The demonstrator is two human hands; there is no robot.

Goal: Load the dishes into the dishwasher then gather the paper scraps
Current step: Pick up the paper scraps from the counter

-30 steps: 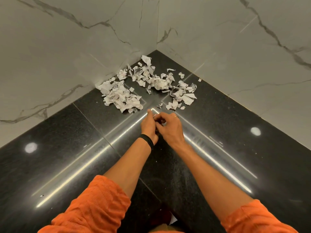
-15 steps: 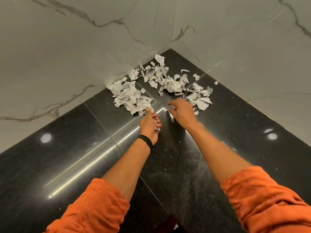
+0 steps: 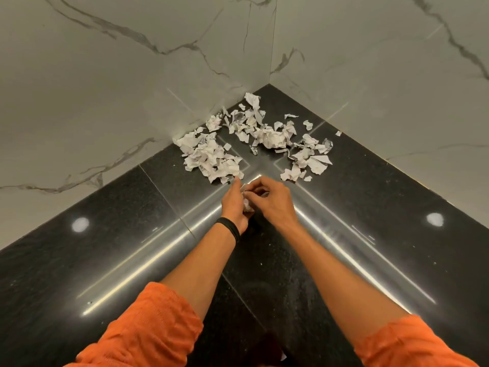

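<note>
A glossy black stone worktop [image 3: 105,260] runs into a far corner between two pale, grey-veined marble walls, seen from above by the person working at it.

At the left, the left wall [image 3: 105,88] rises behind the worktop, and a round glare spot [image 3: 80,224] shines on the stone. A rolled orange left sleeve [image 3: 148,329] fills the near left, with the bare forearm reaching away towards the centre. It has a black wristband [image 3: 229,229] at the wrist.

Torn white paper scraps [image 3: 209,157] lie on the worktop in the far corner. One heap is against the foot of the left wall, a second heap [image 3: 270,136] lies deeper in the corner, and a third heap [image 3: 309,160] is to the right. A few loose bits lie beyond it, near the right wall [image 3: 383,75].

Just near of the heaps, at the centre, the two hands meet. The left hand [image 3: 234,205] is curled round a small wad [image 3: 248,205] of paper in its palm. Touching it, the right hand [image 3: 272,202] has bent fingers whose tips pinch a small scrap [image 3: 245,187] at the left hand's fingers.

At the right, a second glare spot [image 3: 434,219] shines on the stone, and the right sleeve [image 3: 404,343], also orange, fills the near right corner.
</note>
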